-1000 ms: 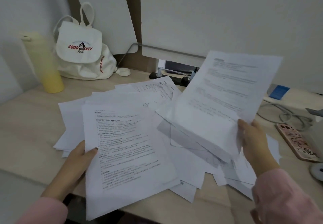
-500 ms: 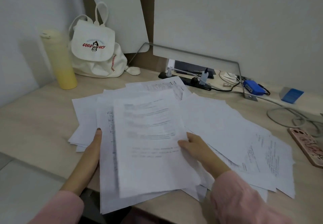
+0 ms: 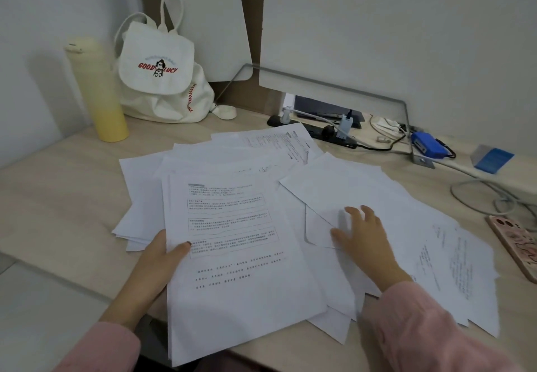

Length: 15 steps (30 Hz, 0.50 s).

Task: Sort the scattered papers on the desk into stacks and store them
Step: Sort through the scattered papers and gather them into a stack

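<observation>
A small stack of printed sheets (image 3: 241, 261) lies at the desk's near edge and hangs over it. My left hand (image 3: 158, 267) grips its left side, thumb on top of the page. More white papers (image 3: 436, 243) lie scattered and overlapping across the desk (image 3: 52, 197), to the right and behind the stack. My right hand (image 3: 364, 241) rests on a blank sheet (image 3: 334, 194) in the scattered pile with fingers spread and straight, holding nothing.
A yellow bottle (image 3: 97, 92) and a white canvas backpack (image 3: 162, 72) stand at the back left. A power strip (image 3: 331, 133), cables and a blue device (image 3: 430, 145) line the back. A phone (image 3: 517, 243) in a patterned case lies at the right edge.
My right hand laid the sheet it held onto the stack in my left hand, let go, and moved right onto the scattered papers.
</observation>
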Motion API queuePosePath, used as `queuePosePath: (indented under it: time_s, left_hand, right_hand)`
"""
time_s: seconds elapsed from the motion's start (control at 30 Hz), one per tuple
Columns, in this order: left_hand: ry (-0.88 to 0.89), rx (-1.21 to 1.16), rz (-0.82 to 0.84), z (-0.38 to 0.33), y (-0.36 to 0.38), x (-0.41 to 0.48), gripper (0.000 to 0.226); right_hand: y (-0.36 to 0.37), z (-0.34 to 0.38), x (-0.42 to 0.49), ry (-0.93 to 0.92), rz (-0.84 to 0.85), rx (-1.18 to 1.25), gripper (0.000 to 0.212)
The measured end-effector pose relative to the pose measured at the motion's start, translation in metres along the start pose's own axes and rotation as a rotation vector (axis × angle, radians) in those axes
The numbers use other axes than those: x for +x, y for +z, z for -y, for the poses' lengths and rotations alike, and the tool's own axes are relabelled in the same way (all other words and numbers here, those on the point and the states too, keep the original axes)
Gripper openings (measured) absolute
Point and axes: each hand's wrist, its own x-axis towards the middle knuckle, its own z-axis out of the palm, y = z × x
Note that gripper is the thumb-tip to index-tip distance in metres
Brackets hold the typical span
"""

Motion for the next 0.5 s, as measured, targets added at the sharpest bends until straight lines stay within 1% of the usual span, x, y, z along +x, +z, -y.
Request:
queuePosePath:
  time_s: [0.07,0.1,0.17,0.23,0.3,0.4,0.43,0.5]
  left_hand:
    - [0.007,0.008,0.009,-0.001,0.000,-0.002,0.027]
    - [0.009,0.012,0.014,-0.001,0.000,-0.002,0.027]
    - [0.011,0.019,0.028,-0.001,-0.001,-0.002,0.029]
    - [0.011,0.019,0.027,-0.002,0.000,-0.002,0.030]
    - [0.002,0.020,0.013,-0.001,0.000,-0.002,0.029]
    - [-0.013,0.044,-0.011,0.000,0.000,-0.002,0.029]
    - [-0.016,0.047,-0.013,0.000,0.000,-0.002,0.030]
    - [-0.021,0.056,-0.012,0.000,-0.001,-0.002,0.032]
  right_hand:
    - [-0.001,-0.010,0.000,0.041,0.049,-0.120,0.056]
    - [-0.001,-0.012,0.000,0.030,0.061,-0.186,0.054]
    - [-0.002,-0.011,0.001,-0.050,0.031,-0.327,0.045]
    - [-0.004,-0.009,0.003,-0.100,-0.003,-0.409,0.037]
    - [-0.007,-0.008,0.004,-0.134,0.024,-0.438,0.037]
    - [-0.013,-0.009,0.007,-0.192,0.144,-0.425,0.044]
    - [-0.014,-0.009,0.008,-0.197,0.157,-0.433,0.045]
    - [-0.015,-0.009,0.008,-0.181,0.112,-0.449,0.045]
